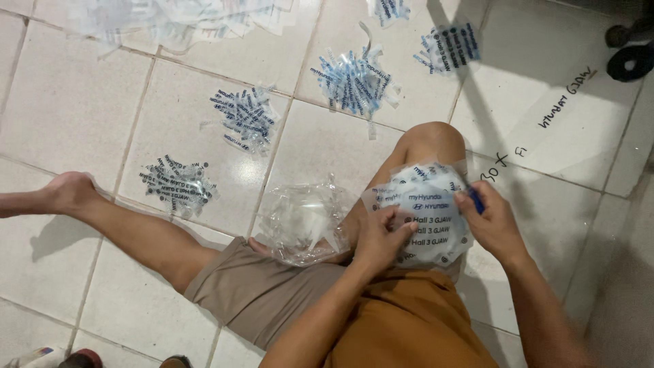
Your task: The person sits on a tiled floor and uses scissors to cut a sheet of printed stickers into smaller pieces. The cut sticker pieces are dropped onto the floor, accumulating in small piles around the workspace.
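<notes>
Both hands grip one round stack of clear plastic stickers with blue and black print point(426, 211), resting on the person's raised right thigh: left hand point(383, 238) pinches its near edge, right hand point(492, 223) closes on its far edge and a small blue object point(475, 200). Beside it sits a crumpled clear plastic bag point(304, 221); four similar sticker piles point(178, 182) lie spread across the white tiled floor point(75, 109).

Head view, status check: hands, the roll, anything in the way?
Left hand gripping label roll on lap. Right hand on roll's edge, pinching small blue tool. Clear plastic heap beside, not obstructing.
</notes>
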